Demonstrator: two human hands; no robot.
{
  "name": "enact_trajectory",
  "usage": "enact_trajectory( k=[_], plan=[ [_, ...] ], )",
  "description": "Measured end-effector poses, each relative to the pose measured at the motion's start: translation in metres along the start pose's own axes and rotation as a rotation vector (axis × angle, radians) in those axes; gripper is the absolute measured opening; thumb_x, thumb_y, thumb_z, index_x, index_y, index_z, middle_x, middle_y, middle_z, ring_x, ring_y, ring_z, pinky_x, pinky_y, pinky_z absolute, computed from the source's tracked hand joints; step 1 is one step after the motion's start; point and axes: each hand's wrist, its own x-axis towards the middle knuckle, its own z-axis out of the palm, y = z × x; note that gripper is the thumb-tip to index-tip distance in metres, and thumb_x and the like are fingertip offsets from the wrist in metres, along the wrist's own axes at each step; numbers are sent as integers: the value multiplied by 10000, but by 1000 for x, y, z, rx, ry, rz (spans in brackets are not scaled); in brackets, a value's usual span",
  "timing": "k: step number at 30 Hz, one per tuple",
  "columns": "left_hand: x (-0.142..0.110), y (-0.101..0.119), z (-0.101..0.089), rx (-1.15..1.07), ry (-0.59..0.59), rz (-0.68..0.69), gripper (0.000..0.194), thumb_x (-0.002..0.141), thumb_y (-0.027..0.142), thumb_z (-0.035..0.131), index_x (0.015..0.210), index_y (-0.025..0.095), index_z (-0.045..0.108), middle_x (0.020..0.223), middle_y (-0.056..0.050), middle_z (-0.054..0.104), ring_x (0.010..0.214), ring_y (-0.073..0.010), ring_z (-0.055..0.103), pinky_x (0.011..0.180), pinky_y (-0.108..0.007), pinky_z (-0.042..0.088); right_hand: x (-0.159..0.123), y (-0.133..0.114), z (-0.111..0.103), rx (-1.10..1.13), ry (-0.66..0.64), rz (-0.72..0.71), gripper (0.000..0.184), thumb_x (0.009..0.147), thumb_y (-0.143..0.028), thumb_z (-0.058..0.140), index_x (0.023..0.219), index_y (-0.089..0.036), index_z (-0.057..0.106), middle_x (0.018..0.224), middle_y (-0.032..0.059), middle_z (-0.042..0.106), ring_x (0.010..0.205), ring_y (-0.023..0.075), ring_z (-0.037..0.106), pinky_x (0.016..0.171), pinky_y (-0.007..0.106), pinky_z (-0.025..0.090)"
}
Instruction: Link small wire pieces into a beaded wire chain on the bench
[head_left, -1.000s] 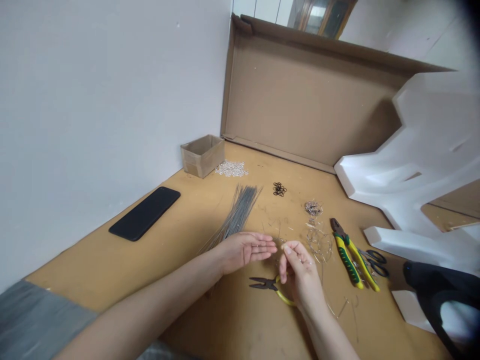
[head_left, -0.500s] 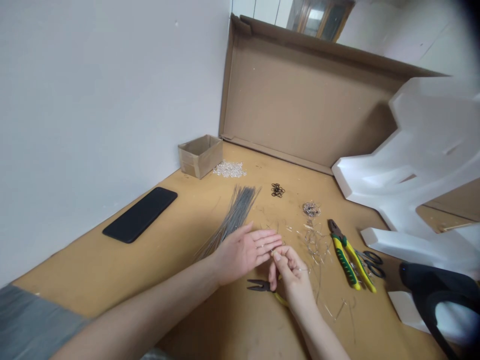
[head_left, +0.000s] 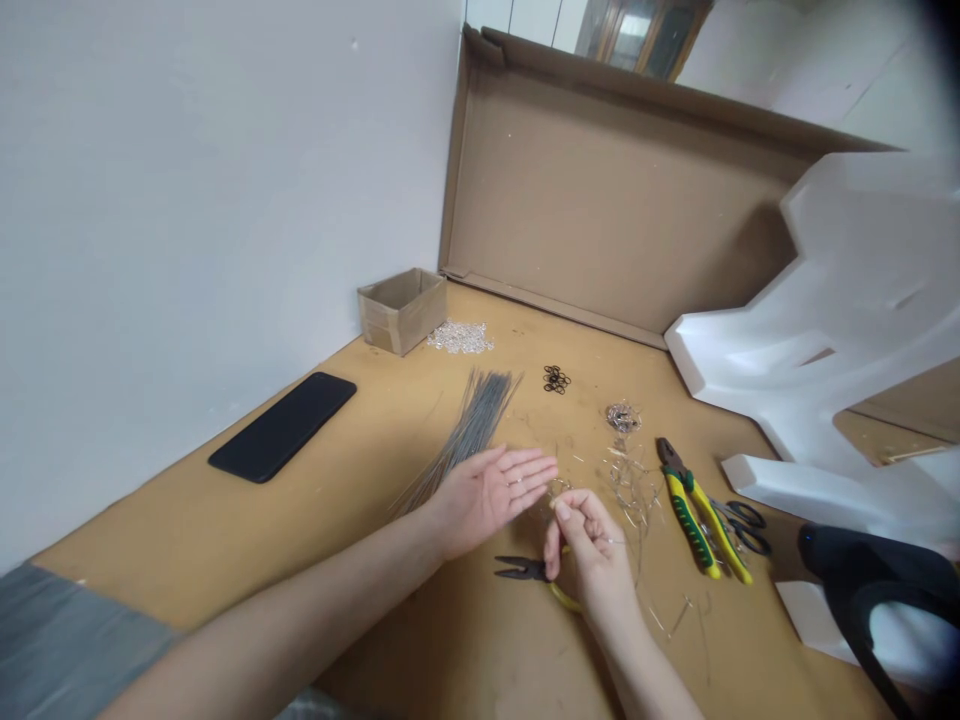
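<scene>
My left hand (head_left: 491,495) is held palm up with its fingers stretched out flat. A tiny shiny thing (head_left: 519,481) shows on its fingers, too small to name. Just to the right, my right hand (head_left: 589,545) pinches thumb against fingertips; whatever lies between them is too small to make out. Long-nose pliers (head_left: 523,568) with yellow handles rest on the table below my right hand, which partly covers them. A bundle of thin grey wires (head_left: 480,415) lies behind my left hand. Loose bent wire pieces (head_left: 630,485) are scattered beyond my right hand.
Green-yellow pliers (head_left: 688,510) and scissors (head_left: 742,520) lie at right, near white foam (head_left: 750,480). Farther back are black rings (head_left: 556,379), a wire coil (head_left: 622,416), clear small pieces (head_left: 461,337) and a cardboard box (head_left: 403,315). A black phone-like slab (head_left: 283,427) lies left.
My right hand has drawn slightly to the right, away from the left fingertips. My left hand stays palm up, shifted a little left. The long-nose pliers have not moved.
</scene>
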Motion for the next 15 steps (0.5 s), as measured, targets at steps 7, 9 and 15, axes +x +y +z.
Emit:
enact_trajectory(
  k=[7,9,15],
  plan=[
    [1,-9,-1,41,-41,2,496,893,351,291,1288,57,358,1425,-178,267,1300,-228,288,1088,-379,160,5,10,1,-19,18,14,248,815,-427,542,777,-194,467,418,-70,546,288,73,428,352,175,309],
    [-1,-9,4,29,-64,-7,511,897,369,282,1288,50,359,1426,-183,261,1306,-233,274,1091,-384,148,4,11,2,-59,14,19,260,814,-440,538,772,-193,466,421,-71,543,288,73,424,347,176,312],
    [-4,-13,9,11,-75,-10,503,907,357,268,1292,46,356,1408,-185,300,1309,-231,268,1094,-397,132,0,10,6,-176,20,-5,278,836,-439,504,721,-191,457,426,-59,540,319,79,445,378,187,355]
  ],
)
